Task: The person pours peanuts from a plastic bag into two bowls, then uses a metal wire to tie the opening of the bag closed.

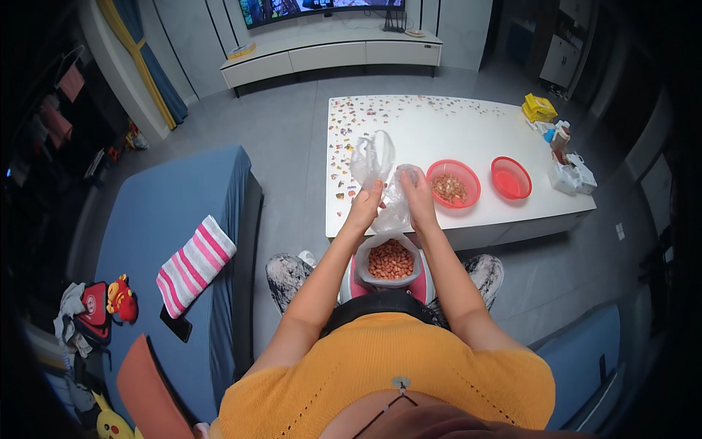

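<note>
A clear plastic bag is stretched between my hands above the table's near edge. My left hand pinches it, with a loose loop of thin film standing up beyond the fingers. My right hand is closed on its right side, some fingers covered by the film. Just below, between my knees, a whitish bag stands open, full of reddish-brown peanuts. Whether both bags are one piece I cannot tell. To the right of my right hand, a red basket holds a heap of pale brown pieces.
A red bowl sits farther right on the white table. A yellow pack and white plastic bags stand at its right end. On the left, a blue sofa bears a striped towel and a phone.
</note>
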A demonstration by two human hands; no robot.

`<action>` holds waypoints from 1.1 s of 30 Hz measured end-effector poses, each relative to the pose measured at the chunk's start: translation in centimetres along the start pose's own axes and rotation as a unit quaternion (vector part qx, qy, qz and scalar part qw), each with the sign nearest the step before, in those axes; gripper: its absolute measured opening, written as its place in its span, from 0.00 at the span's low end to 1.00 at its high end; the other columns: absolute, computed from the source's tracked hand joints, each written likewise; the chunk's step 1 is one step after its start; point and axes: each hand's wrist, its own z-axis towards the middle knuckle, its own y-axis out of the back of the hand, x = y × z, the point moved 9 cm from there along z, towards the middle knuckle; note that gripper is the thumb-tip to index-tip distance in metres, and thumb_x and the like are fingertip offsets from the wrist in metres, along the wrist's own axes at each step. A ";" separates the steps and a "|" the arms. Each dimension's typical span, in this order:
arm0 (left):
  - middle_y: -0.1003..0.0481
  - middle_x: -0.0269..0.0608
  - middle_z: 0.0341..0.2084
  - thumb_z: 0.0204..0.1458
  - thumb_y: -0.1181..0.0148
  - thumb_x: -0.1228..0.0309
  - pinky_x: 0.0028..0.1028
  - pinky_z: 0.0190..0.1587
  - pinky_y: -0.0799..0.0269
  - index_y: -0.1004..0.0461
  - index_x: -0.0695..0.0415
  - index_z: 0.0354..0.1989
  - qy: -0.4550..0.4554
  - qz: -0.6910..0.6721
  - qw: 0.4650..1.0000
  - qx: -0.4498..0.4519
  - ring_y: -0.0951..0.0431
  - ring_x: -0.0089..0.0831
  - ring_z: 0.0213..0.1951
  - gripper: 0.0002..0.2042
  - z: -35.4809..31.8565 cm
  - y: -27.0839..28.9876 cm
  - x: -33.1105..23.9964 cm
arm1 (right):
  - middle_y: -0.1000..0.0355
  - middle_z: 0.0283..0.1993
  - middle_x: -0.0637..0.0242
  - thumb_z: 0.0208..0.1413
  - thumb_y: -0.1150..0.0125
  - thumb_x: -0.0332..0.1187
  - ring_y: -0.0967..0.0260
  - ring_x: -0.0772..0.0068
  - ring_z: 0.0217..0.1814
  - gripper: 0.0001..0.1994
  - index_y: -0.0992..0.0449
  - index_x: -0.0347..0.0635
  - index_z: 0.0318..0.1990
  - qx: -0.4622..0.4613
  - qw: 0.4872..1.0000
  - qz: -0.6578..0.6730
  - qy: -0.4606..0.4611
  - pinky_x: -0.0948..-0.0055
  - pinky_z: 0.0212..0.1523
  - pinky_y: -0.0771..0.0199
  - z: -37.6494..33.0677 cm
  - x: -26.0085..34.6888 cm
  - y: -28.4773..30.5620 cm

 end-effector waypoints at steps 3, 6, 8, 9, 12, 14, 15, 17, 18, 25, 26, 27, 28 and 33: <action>0.33 0.32 0.23 0.52 0.58 0.40 0.21 0.25 0.41 0.31 0.62 0.41 -0.003 0.000 0.999 0.036 0.38 0.20 0.23 0.32 -0.4 -1.0 0.5 | 0.33 0.40 0.70 0.58 0.51 0.31 0.37 0.83 0.40 0.12 0.34 0.36 0.47 -0.021 0.999 0.006 0.025 0.81 0.43 0.36 0.3 0.2 0.2; 0.33 0.32 0.26 0.51 0.54 0.41 0.20 0.28 0.40 0.31 0.60 0.41 -0.011 -0.007 0.996 0.083 0.38 0.19 0.26 0.29 -0.8 -2.0 0.4 | 0.36 0.52 0.63 0.58 0.53 0.33 0.40 0.75 0.52 0.17 0.37 0.33 0.53 -0.003 0.999 0.012 0.030 0.76 0.54 0.42 0.2 0.1 -0.5; 0.32 0.30 0.27 0.52 0.51 0.46 0.19 0.28 0.41 0.32 0.59 0.44 -0.031 -0.044 0.997 0.061 0.38 0.18 0.26 0.26 -1.2 -2.5 -1.0 | 0.41 0.58 0.60 0.59 0.56 0.34 0.45 0.72 0.59 0.20 0.40 0.34 0.57 0.041 0.997 -0.043 0.043 0.74 0.59 0.47 0.4 -0.4 -0.9; 0.32 0.30 0.27 0.52 0.51 0.47 0.19 0.28 0.42 0.32 0.59 0.44 -0.019 -0.055 0.997 0.047 0.38 0.17 0.26 0.26 -1.0 -2.2 -0.6 | 0.41 0.59 0.60 0.59 0.56 0.34 0.46 0.72 0.60 0.20 0.41 0.34 0.57 0.046 0.998 -0.030 0.042 0.74 0.59 0.48 0.3 -0.3 -1.2; 0.31 0.29 0.27 0.53 0.51 0.52 0.18 0.26 0.42 0.33 0.58 0.49 0.003 -0.077 0.997 0.004 0.36 0.16 0.26 0.23 -0.5 -1.2 -0.1 | 0.44 0.61 0.61 0.60 0.58 0.35 0.48 0.70 0.62 0.21 0.43 0.35 0.59 0.060 0.998 0.005 0.025 0.73 0.61 0.50 0.0 -0.4 -1.9; 0.31 0.29 0.28 0.53 0.49 0.54 0.18 0.25 0.42 0.33 0.59 0.48 0.000 -0.081 0.997 0.001 0.36 0.16 0.26 0.22 -0.4 -1.3 -0.3 | 0.46 0.62 0.61 0.61 0.58 0.36 0.50 0.69 0.64 0.23 0.46 0.36 0.61 0.068 0.998 0.017 -0.003 0.73 0.62 0.52 0.0 -0.8 -2.1; 0.31 0.29 0.28 0.53 0.48 0.56 0.18 0.25 0.42 0.32 0.59 0.48 0.001 -0.083 0.997 -0.002 0.35 0.16 0.26 0.21 -0.5 -1.2 -0.5 | 0.47 0.63 0.61 0.61 0.59 0.37 0.51 0.69 0.65 0.24 0.47 0.36 0.62 0.073 0.997 0.025 -0.020 0.72 0.62 0.53 -0.2 -1.1 -2.3; 0.29 0.30 0.30 0.52 0.46 0.57 0.18 0.29 0.39 0.32 0.59 0.46 0.020 -0.100 0.994 -0.032 0.33 0.17 0.29 0.19 -0.9 -0.4 -0.8 | 0.47 0.64 0.60 0.60 0.58 0.38 0.53 0.68 0.65 0.25 0.50 0.37 0.63 0.070 0.998 -0.006 -0.005 0.72 0.63 0.54 0.2 -2.3 -1.6; 0.29 0.31 0.31 0.52 0.45 0.58 0.18 0.30 0.37 0.31 0.59 0.45 0.028 -0.109 0.993 -0.046 0.32 0.17 0.31 0.19 -1.1 -0.1 -1.0 | 0.48 0.64 0.60 0.60 0.57 0.39 0.53 0.68 0.66 0.26 0.51 0.37 0.63 0.068 0.997 -0.022 0.003 0.72 0.63 0.55 0.4 -2.8 -1.1; 0.28 0.31 0.28 0.52 0.44 0.62 0.19 0.28 0.36 0.29 0.60 0.41 -0.038 -0.151 0.979 -0.134 0.31 0.18 0.27 0.15 -1.0 2.4 -1.7 | 0.47 0.62 0.59 0.52 0.44 0.32 0.41 0.70 0.57 0.33 0.52 0.39 0.63 0.115 0.992 -0.050 -0.025 0.72 0.56 0.41 -1.6 -2.8 -2.0; 0.27 0.32 0.29 0.52 0.45 0.64 0.20 0.28 0.36 0.30 0.61 0.43 -0.046 -0.175 0.974 -0.133 0.31 0.18 0.27 0.15 -0.6 2.5 -1.3 | 0.46 0.62 0.59 0.50 0.42 0.31 0.40 0.70 0.56 0.34 0.52 0.39 0.63 0.116 0.990 -0.082 -0.009 0.72 0.55 0.39 -1.9 -2.8 -2.1; 0.27 0.32 0.29 0.52 0.45 0.64 0.20 0.27 0.36 0.30 0.61 0.43 -0.047 -0.176 0.974 -0.135 0.31 0.18 0.27 0.14 -0.5 2.6 -1.2 | 0.46 0.61 0.59 0.48 0.40 0.30 0.39 0.70 0.55 0.35 0.51 0.39 0.63 0.116 0.987 -0.115 0.007 0.72 0.54 0.38 -2.1 -2.7 -2.2; 0.27 0.32 0.28 0.53 0.45 0.64 0.19 0.27 0.36 0.30 0.61 0.43 -0.048 -0.176 0.973 -0.138 0.31 0.17 0.27 0.14 -0.4 2.8 -1.2 | 0.41 0.58 0.57 0.46 0.38 0.31 0.37 0.71 0.53 0.36 0.50 0.40 0.63 0.126 0.983 -0.131 0.020 0.73 0.53 0.37 -2.3 -2.5 -2.4; 0.29 0.38 0.38 0.53 0.45 0.64 0.23 0.39 0.34 0.36 0.62 0.49 -0.026 -0.202 0.971 -0.123 0.30 0.23 0.37 0.19 -0.1 3.6 -1.1 | 0.34 0.48 0.56 0.50 0.44 0.28 0.35 0.73 0.47 0.30 0.48 0.37 0.60 0.095 0.974 -0.202 0.045 0.75 0.49 0.36 -1.9 -2.7 -1.4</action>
